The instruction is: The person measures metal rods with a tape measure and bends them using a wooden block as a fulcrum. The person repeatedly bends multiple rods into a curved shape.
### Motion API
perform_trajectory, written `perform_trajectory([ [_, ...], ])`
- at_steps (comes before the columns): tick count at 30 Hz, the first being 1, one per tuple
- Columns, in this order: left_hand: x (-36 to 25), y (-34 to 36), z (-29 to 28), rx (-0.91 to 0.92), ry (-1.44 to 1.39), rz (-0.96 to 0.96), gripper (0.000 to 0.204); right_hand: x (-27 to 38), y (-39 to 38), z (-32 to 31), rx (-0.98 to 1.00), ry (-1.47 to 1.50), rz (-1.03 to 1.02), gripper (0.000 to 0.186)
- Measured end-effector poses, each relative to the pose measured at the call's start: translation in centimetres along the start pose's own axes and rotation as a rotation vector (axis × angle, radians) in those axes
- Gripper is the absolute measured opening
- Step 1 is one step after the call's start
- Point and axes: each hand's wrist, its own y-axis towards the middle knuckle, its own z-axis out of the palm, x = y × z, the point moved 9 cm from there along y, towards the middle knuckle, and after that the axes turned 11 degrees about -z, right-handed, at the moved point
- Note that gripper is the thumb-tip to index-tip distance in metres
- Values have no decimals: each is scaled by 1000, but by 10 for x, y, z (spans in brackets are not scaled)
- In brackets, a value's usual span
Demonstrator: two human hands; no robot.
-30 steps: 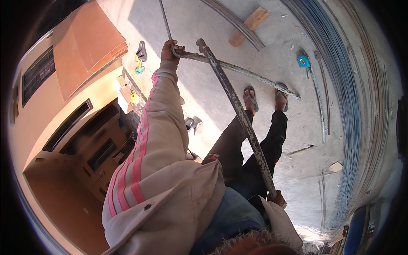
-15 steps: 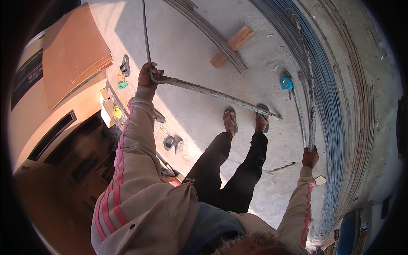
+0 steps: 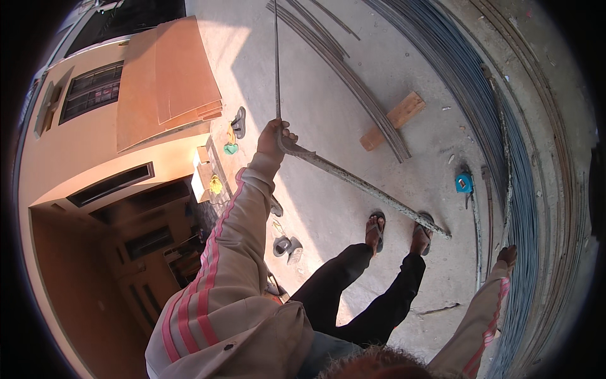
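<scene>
My left hand [image 3: 273,138] is closed where a thin steel rod [image 3: 276,63] meets the hooked end of a worn metal bar [image 3: 372,188]. The rod runs up and away from my fist, while the bar slants down to the right, its far end over my right sandal. Far to the right, my right hand [image 3: 507,254] is closed at the near end of a long, speckled metal pipe [image 3: 507,158]. That pipe stretches away over a bundle of steel rods [image 3: 521,208]. My right fingers show only in part.
A blue tape measure [image 3: 464,183] lies on the concrete floor beside a thin bar [image 3: 477,240]. Farther off, steel bars [image 3: 353,82] rest across a wooden block [image 3: 404,114]. Loose sandals [image 3: 288,247] lie to the left, near brown boards [image 3: 183,69] leaning against the house wall.
The view has shifted, so floor things appear lower and farther right. My left hand keeps its grip on the rod and bar. My right hand and its pipe have moved right, over the rods.
</scene>
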Motion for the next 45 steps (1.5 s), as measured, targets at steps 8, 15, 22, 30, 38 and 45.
perform_trajectory([
  [8,2,-5,7,9,38,-1,24,317,-156,-27,309,405,-857,61],
  [15,0,-4,4,189,185,-60,28,517,-282,-5,363,346,-1203,79],
  [22,6,4,-11,289,249,-177,27,535,-283,21,482,324,-1045,34],
  [30,-20,-17,3,407,150,-230,30,536,-257,-81,469,143,-1015,21],
  [38,-10,-12,55,440,235,-165,32,533,-169,-159,352,-57,-1129,24],
  [45,9,7,93,494,368,-50,31,504,-126,-167,-38,-211,-1111,21],
])
